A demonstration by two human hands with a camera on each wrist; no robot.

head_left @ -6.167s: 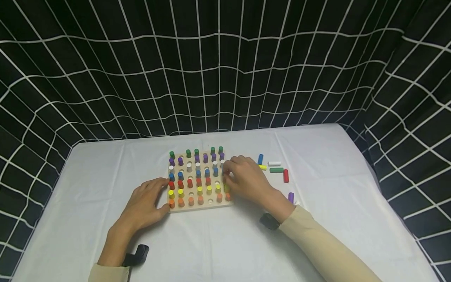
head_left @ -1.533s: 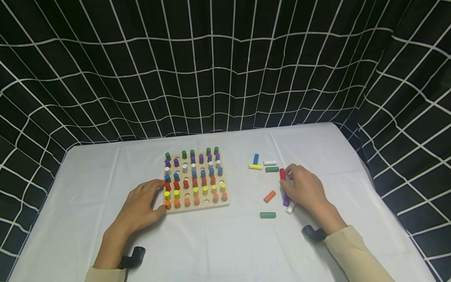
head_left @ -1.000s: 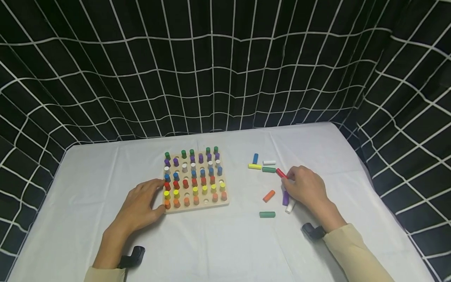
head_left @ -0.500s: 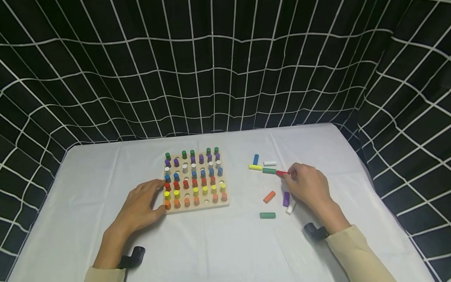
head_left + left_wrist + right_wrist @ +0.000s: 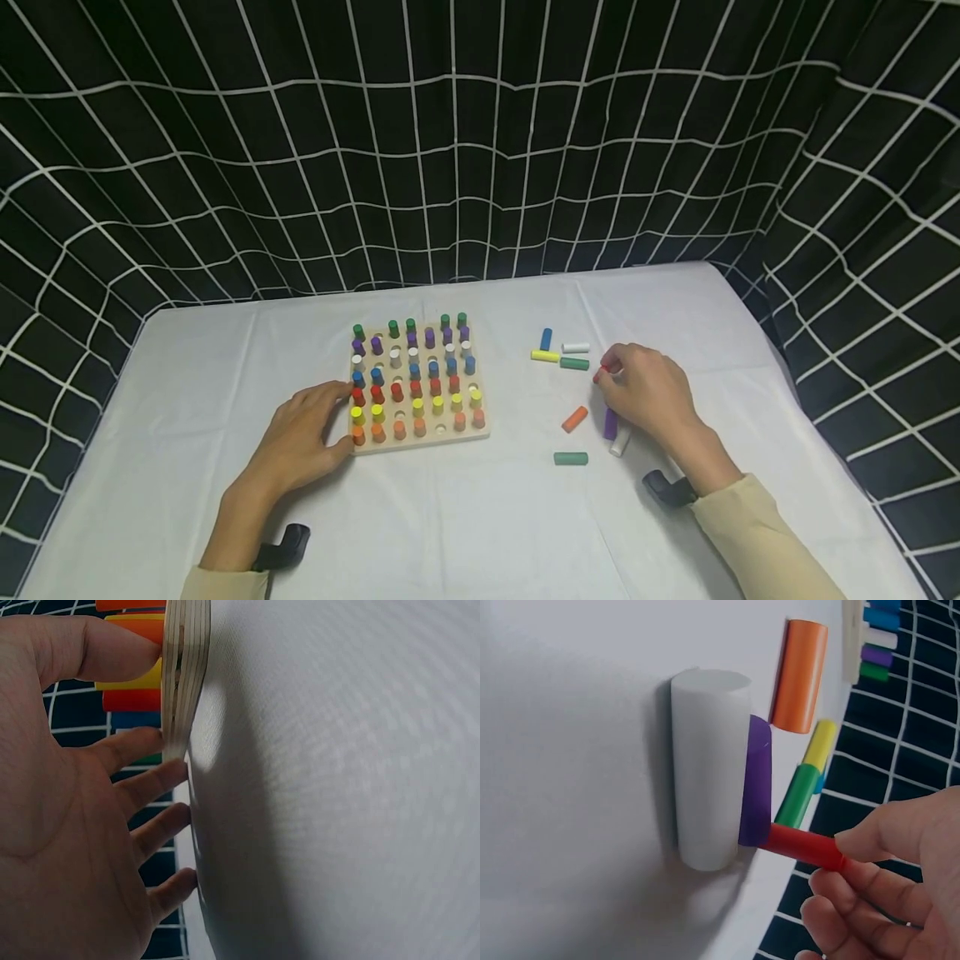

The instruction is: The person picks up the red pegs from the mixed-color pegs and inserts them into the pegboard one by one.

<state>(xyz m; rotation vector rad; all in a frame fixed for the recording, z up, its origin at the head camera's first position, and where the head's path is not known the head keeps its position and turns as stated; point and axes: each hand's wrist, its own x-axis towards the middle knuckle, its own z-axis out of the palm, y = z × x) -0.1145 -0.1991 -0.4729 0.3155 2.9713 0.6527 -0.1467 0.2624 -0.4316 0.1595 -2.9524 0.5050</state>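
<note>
My right hand (image 5: 648,387) pinches a red wooden peg (image 5: 802,846) between thumb and fingertips, above the loose pegs. Close by lie a purple peg (image 5: 757,784) and a white peg (image 5: 709,772), side by side on the cloth. My left hand (image 5: 300,437) rests against the left side of a wooden pegboard (image 5: 420,445), its thumb and fingertips touching the edge (image 5: 184,667) in the left wrist view. Rows of green, purple, white, blue, red, yellow and orange pegs stand upright in the board. A few bare holes show among them.
Right of the board lie an orange peg (image 5: 575,419), a green peg (image 5: 571,458), and a group with a yellow peg (image 5: 544,356), a blue peg (image 5: 546,339), another white peg (image 5: 576,347) and another green peg (image 5: 574,364). A black grid-patterned curtain (image 5: 480,167) surrounds the white-clothed table (image 5: 465,533).
My right hand has left the board's right side, where a yellow peg now stands, and taken up the red peg. It swung the peg toward the green one, then drew it back. My left hand stayed.
</note>
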